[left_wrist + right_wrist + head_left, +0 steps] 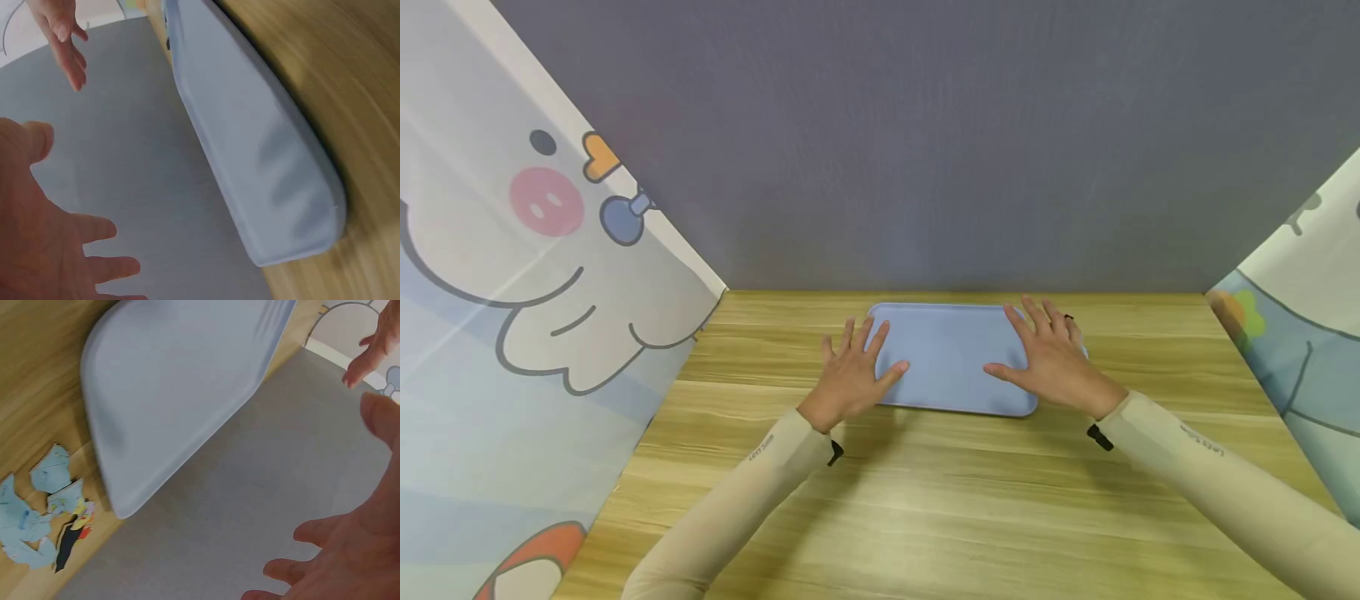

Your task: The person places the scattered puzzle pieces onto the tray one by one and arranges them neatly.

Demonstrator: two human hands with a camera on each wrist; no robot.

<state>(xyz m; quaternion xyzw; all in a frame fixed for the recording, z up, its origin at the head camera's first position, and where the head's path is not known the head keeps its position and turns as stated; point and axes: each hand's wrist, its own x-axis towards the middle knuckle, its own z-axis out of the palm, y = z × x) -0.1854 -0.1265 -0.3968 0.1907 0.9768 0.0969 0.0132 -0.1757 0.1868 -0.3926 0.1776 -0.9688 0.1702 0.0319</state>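
A pale blue rectangular tray (951, 358) lies on the wooden table near its back edge. Over its left end hovers my left hand (852, 377), fingers spread and straight. My right hand (1054, 362) is held above the right end, its fingers spread too. Both wrist views show the hands apart from the tray, with nothing held. Several light blue flat pieces (22, 522), irregular like puzzle pieces, lie beside the tray in the right wrist view, along with a black piece (66, 547). In the head view my right hand mostly hides them.
A grey panel (940, 150) rises behind the table's back edge. Cartoon-printed sheets stand at the left (550, 317) and right (1307, 333). Bare wood tabletop (925, 500) stretches in front of the tray.
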